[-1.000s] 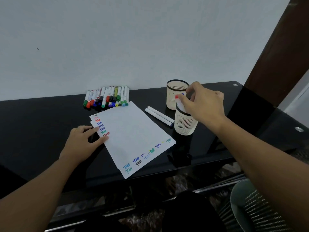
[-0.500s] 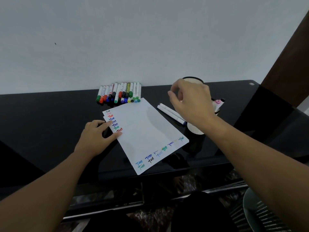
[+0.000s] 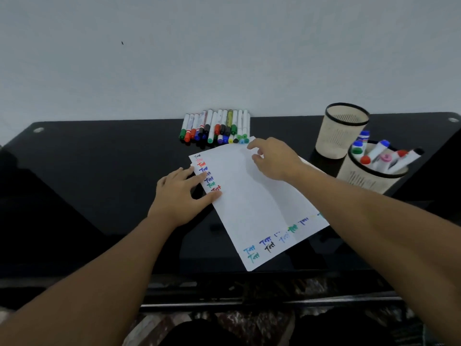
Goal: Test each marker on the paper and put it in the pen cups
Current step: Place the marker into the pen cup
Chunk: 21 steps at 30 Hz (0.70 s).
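Observation:
White paper [image 3: 257, 203] lies slanted on the black table, with coloured test marks along its left and bottom edges. My left hand [image 3: 182, 196] presses flat on the paper's left edge. My right hand [image 3: 273, 157] hovers over the paper's top corner, empty, fingers loosely curled, just short of the row of markers [image 3: 217, 127] lying against the wall. The near pen cup [image 3: 369, 176] holds several markers. The far pen cup [image 3: 341, 131] looks empty.
The black glass table [image 3: 87, 171] runs to the white wall behind. Its front edge is close to me. A marker lies partly hidden behind my right forearm [image 3: 309, 164].
My right hand let go of a marker in the near cup and moved left across the paper toward the marker row. My left hand has stayed on the paper.

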### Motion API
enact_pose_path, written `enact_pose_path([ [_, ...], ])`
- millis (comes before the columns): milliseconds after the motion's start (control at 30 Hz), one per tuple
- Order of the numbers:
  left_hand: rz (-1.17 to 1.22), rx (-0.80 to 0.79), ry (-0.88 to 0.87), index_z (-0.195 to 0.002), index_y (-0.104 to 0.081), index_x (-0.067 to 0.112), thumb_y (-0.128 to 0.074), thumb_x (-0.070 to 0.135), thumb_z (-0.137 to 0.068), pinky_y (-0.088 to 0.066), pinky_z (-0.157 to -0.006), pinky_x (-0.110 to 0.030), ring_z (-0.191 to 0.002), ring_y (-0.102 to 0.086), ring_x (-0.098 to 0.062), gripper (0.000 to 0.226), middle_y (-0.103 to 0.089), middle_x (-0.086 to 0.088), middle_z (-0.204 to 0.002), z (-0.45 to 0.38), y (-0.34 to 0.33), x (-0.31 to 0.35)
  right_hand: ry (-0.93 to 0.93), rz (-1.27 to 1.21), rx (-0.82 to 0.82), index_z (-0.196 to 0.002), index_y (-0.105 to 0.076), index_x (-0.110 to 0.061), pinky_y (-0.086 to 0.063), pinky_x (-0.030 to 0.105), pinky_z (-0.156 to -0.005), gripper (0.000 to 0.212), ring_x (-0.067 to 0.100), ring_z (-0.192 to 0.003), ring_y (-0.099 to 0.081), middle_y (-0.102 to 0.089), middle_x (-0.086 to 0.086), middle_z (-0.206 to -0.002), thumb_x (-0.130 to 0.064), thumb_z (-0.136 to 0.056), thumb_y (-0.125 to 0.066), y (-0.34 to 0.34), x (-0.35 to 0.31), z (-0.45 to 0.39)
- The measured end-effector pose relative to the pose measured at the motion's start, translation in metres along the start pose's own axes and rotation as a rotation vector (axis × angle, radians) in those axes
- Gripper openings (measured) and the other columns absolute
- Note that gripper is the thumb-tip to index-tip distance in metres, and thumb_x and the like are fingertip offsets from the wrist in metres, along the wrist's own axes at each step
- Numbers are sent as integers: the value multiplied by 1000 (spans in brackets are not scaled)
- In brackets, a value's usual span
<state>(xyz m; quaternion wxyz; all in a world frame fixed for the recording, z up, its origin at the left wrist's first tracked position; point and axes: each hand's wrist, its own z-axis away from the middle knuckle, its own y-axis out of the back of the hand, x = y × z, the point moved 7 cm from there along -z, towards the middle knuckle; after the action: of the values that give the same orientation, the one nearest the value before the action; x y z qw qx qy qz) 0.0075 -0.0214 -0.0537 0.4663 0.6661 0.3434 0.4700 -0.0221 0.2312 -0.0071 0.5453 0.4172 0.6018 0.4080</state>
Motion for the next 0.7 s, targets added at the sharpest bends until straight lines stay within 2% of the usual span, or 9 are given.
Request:
enact_pose_path([
  [100, 7, 11, -1, -147, -48, 44, -37, 89, -82, -13, -122, -48, -151, -22, -18, 79, -35, 8, -161, -1, -1, -2, -25, 45, -18, -144, -51, -35, -50, 48, -100, 39, 28, -117, -56, -57, 6, -130, -29, -105, -47, -10, 8, -25],
  [233, 23, 42, -10, -144, -51, 45, -37, 89, -82, -16, -121, -48, -147, -26, -16, 78, -39, 8, -157, -3, 0, -4, -42, 112, -3, -142, -51, -34, -49, 47, -96, 37, 29, -115, -53, -53, 8, -128, -29, -106, -44, -15, 11, -50],
  [333, 20, 57, -18, -143, -52, 45, -38, 88, -82, -17, -120, -47, -145, -28, -16, 76, -41, 9, -156, -4, 0, -4, -33, 92, 35, -134, -57, -33, -50, 46, -94, 31, 27, -108, -55, -54, 6, -121, -27, -106, -46, -15, 12, -62],
  [467, 36, 62, -16, -142, -53, 45, -36, 89, -81, -18, -121, -47, -145, -28, -15, 78, -41, 11, -155, -5, 0, -5, 28, 48, 164, -119, -64, -28, -51, 43, -87, 22, 24, -95, -60, -58, 3, -109, -22, -103, -49, -12, 10, -68],
  [533, 42, 63, -14, -142, -53, 45, -35, 90, -80, -18, -121, -46, -144, -29, -15, 78, -41, 12, -154, -5, 0, -6, 35, 37, 175, -124, -58, -27, -51, 43, -84, 24, 25, -91, -59, -56, 4, -109, -20, -102, -49, -13, 11, -71],
  [600, 47, 69, -12, -142, -53, 45, -36, 90, -80, -19, -121, -47, -144, -29, -14, 78, -42, 13, -153, -5, 0, -7, 24, 42, 114, -133, -53, -31, -52, 45, -85, 33, 25, -90, -56, -52, 5, -110, -21, -102, -49, -17, 13, -75],
  [700, 48, 68, -11, -142, -53, 46, -36, 90, -81, -20, -121, -47, -143, -29, -13, 77, -42, 14, -153, -6, 0, -7, 1, 52, 81, -134, -55, -31, -54, 46, -87, 32, 25, -94, -55, -52, 5, -111, -27, -103, -50, -20, 19, -79],
])
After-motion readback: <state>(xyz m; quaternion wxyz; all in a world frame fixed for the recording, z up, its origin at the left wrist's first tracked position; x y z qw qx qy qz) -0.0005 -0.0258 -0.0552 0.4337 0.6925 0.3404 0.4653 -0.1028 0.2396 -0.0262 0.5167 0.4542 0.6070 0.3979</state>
